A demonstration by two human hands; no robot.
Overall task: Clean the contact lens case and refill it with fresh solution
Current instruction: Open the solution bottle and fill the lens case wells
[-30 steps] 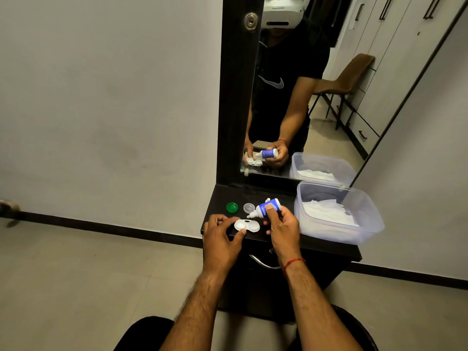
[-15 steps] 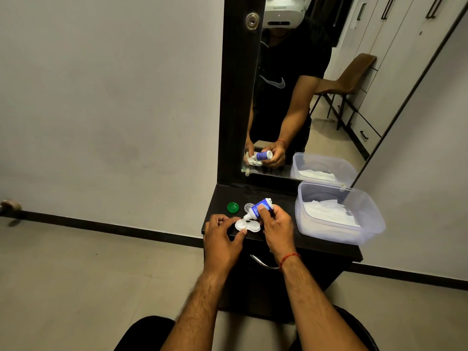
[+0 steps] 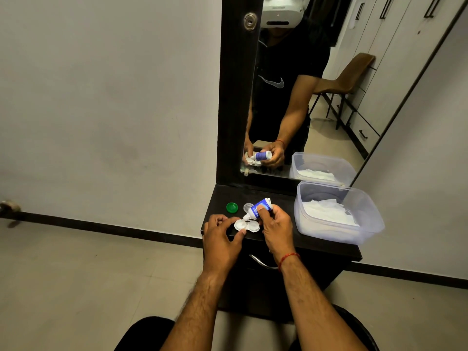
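Observation:
A white two-well contact lens case (image 3: 247, 225) lies open on the dark dresser top (image 3: 326, 245). My left hand (image 3: 219, 238) pinches its left edge between thumb and fingers. My right hand (image 3: 274, 224) grips a small blue-and-white solution bottle (image 3: 258, 207), tipped nozzle-down over the case's left well. Behind the case lie a green cap (image 3: 232, 207) and a clear cap (image 3: 248, 206).
A clear plastic tub (image 3: 336, 214) holding white tissues sits at the right of the dresser top. A tall mirror (image 3: 298, 92) stands behind, reflecting my arms and the bottle. A drawer handle (image 3: 262, 263) is below the front edge. Tiled floor lies to the left.
My right hand has tipped the bottle from nearly level to nozzle-down and brought it left over the case's left well. My left hand has stayed on the case.

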